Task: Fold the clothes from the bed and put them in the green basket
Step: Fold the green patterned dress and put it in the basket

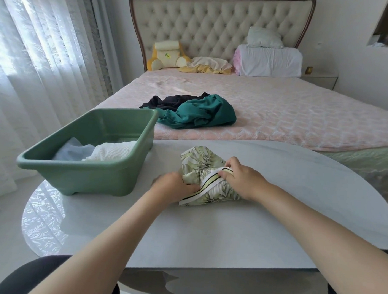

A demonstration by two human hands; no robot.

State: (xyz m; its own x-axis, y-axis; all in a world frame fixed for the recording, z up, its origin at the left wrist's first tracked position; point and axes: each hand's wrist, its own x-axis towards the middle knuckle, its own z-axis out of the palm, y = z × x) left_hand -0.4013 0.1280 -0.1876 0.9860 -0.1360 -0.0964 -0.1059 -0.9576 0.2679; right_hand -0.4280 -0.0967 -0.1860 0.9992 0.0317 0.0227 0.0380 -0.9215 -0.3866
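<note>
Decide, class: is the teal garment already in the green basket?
No, the teal garment lies crumpled on the pink bed, outside the green basket.

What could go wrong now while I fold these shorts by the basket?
The shorts are bunched between the left hand and right hand, so the fold may come out lumpy or spring open once released. The basket stands close to the left edge of the table; a careless drop-in might nudge it toward falling.

Nothing legible; perhaps a label on the yellow cushion, too blurred
</note>
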